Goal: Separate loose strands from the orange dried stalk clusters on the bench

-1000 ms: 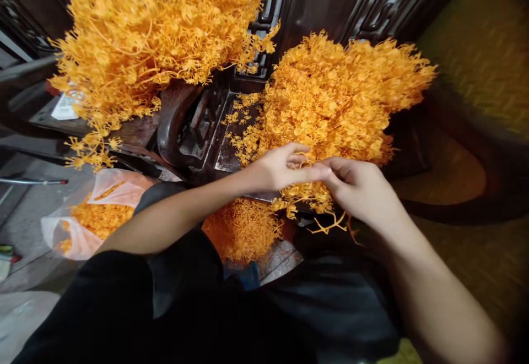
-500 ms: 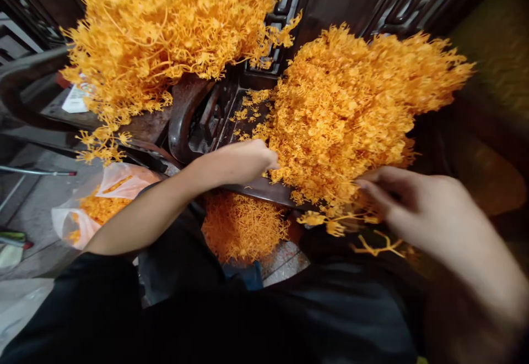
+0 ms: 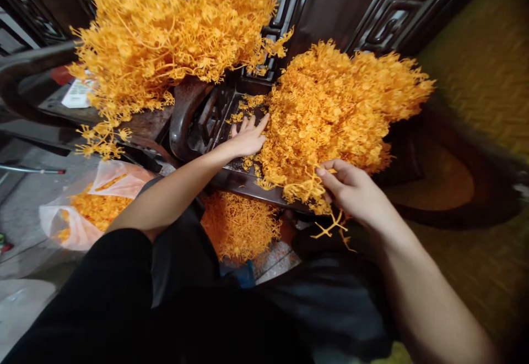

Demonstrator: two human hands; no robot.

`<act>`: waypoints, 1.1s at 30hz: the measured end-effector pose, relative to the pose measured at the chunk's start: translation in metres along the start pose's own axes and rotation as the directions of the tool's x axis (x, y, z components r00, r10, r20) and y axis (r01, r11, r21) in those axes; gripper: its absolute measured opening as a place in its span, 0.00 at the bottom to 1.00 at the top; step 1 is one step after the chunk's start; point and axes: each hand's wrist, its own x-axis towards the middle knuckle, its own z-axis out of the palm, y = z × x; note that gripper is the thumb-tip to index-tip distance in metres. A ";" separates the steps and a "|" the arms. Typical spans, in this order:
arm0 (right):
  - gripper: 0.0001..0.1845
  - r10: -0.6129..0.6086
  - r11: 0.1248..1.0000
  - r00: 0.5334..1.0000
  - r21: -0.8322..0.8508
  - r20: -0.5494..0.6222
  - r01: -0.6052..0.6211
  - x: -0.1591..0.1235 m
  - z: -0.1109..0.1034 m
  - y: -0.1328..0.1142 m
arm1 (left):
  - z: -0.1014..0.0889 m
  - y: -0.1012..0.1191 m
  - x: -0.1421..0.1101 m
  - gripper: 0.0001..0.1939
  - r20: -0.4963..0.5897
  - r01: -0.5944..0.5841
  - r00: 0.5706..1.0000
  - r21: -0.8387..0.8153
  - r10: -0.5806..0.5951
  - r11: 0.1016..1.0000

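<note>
A large pile of orange plastic flower pieces (image 3: 330, 110) lies on a dark wooden seat (image 3: 264, 189). My left hand (image 3: 249, 136) is at the pile's left edge, fingers spread, with nothing visible in it. At the pile's front right, my right hand (image 3: 351, 185) has thumb and fingers pinched on an orange plastic sprig. Its thin branched end (image 3: 330, 225) hangs below the fingers. The part inside the grip is hidden.
Another orange heap (image 3: 173, 28) stands to the left, beyond a curved wooden armrest (image 3: 180, 116). Bare orange stems (image 3: 243, 226) fill a container below the seat. A translucent bag (image 3: 119, 179) with orange pieces sits on the tiled floor.
My left hand has moved up and its fingers have spread beside the pile. My right hand has moved left with the sprig in its pinch. The view has shifted slightly.
</note>
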 end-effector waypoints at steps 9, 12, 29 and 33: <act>0.29 -0.116 0.985 0.988 0.143 0.101 0.101 0.001 0.010 -0.016 | 0.004 0.043 -0.095 0.47 0.046 -0.436 0.873 -0.372 0.486 0.819; 0.28 -0.132 0.984 0.987 0.132 0.088 0.120 0.002 0.009 -0.020 | 0.003 0.037 -0.101 0.36 0.010 -0.434 0.882 -0.372 0.471 0.820; 0.24 -0.206 0.942 0.953 0.307 0.224 0.132 0.009 0.035 -0.034 | 0.003 0.021 -0.109 0.19 -0.244 -0.624 0.774 -0.134 0.585 0.770; 0.23 -0.192 0.926 0.957 0.362 0.217 0.104 0.006 0.035 -0.035 | -0.011 0.020 -0.110 0.12 -0.220 -0.527 0.846 -0.206 0.486 0.825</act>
